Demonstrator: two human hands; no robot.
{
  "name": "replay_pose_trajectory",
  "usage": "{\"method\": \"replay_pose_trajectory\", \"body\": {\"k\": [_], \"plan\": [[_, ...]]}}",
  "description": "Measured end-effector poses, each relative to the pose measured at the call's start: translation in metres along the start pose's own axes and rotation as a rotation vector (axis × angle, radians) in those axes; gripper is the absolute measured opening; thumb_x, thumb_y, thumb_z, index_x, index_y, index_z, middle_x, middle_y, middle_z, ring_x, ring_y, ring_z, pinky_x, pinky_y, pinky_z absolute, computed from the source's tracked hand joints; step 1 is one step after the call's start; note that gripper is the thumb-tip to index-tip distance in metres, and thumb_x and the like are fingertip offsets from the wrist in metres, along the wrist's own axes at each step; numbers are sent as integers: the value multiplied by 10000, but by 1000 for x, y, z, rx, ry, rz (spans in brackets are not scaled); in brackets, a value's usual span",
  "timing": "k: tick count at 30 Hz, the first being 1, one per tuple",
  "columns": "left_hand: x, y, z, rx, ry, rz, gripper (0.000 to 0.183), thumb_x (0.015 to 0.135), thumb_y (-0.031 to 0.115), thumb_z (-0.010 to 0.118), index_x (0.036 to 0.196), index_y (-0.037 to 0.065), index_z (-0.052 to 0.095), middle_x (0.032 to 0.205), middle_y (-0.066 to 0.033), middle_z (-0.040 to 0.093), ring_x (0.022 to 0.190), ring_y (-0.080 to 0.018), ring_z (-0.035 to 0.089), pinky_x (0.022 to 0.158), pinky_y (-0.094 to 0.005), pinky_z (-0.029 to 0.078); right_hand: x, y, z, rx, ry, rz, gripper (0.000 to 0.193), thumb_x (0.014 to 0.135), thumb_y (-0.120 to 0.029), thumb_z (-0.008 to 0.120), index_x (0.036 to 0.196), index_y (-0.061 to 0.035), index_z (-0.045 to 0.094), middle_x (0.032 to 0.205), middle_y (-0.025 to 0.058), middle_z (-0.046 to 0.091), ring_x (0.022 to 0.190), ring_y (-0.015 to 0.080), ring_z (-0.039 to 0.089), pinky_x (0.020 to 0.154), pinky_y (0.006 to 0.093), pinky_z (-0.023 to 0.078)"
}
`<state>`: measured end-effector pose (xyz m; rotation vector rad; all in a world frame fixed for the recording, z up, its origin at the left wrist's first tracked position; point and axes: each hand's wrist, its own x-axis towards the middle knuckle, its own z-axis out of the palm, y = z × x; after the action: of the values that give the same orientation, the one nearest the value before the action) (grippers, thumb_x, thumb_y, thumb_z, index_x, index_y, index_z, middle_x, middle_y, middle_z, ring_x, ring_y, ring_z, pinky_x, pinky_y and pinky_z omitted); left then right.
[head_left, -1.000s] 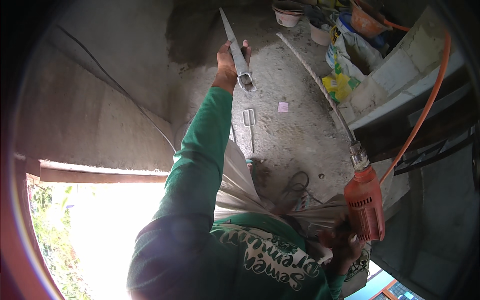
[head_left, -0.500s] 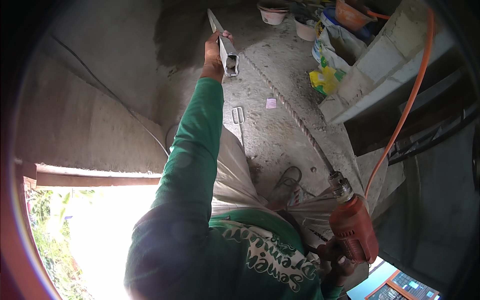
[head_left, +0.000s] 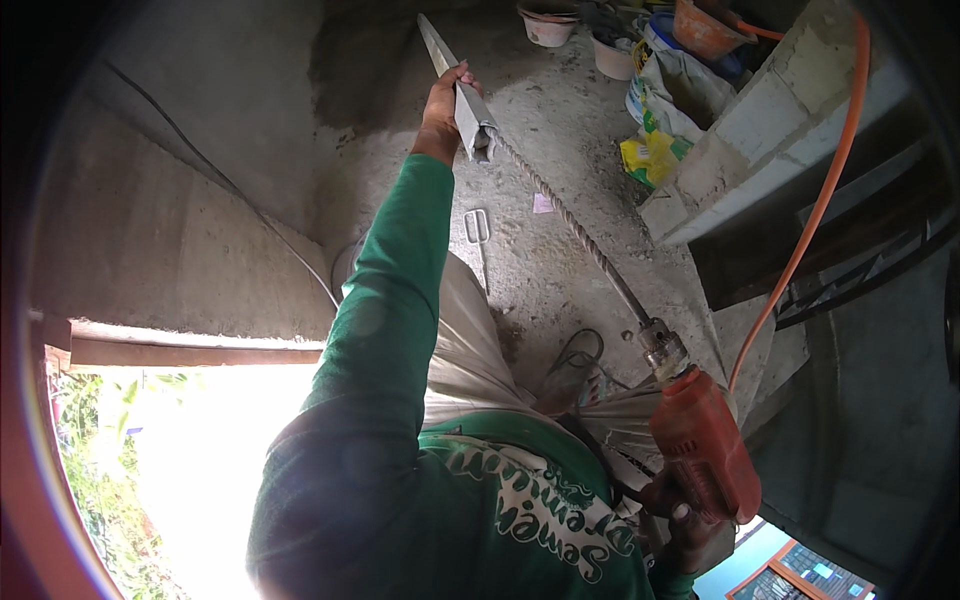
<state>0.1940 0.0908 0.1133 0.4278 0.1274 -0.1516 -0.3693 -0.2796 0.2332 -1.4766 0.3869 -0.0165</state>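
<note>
With the arm stretched far forward, my left hand (head_left: 441, 103) is wrapped round a long grey hollow metal bar (head_left: 475, 118). The bar's near end is open and looks rough. Low on the right, my right hand (head_left: 690, 530) grips the handle of a red electric drill (head_left: 704, 445). A long twist drill bit (head_left: 575, 225) sits in its metal chuck (head_left: 661, 345) and slants up toward the bar. The bit's tip lies at the bar's near end; whether it touches or passes behind, I cannot tell.
On the rough concrete floor (head_left: 540, 300) lie a metal-handled tool (head_left: 477, 228) and a pinkish scrap (head_left: 543, 203). Buckets (head_left: 549, 30), an orange basin (head_left: 705, 25) and an open sack (head_left: 690, 88) stand far right. An orange cable (head_left: 820, 200) hangs beside a block wall (head_left: 760, 140).
The drill has shifted a little left and forward. My left hand and the bar's near end have moved slightly right, and the bar has turned so its opening shows less.
</note>
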Motion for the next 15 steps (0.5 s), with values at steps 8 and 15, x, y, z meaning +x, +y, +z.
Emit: {"method": "replay_pose_trajectory", "body": {"k": [8,15], "plan": [[-18,-26,-9,265,194,-46,219,883,189,732,900,136,521,704,-11,550,585,-150,581,525,-276,544,-5,-30,11,-113,119,55,779,761,-397,865,1283,93,559,987,177,717,853,270,731,777,378,604],[-21,-22,-29,428,320,-150,201,850,237,691,918,144,526,680,-17,531,550,-160,547,451,-300,443,-10,-59,2,-194,-46,79,568,840,-256,820,1228,90,590,956,145,708,853,249,717,751,356,587]]}}
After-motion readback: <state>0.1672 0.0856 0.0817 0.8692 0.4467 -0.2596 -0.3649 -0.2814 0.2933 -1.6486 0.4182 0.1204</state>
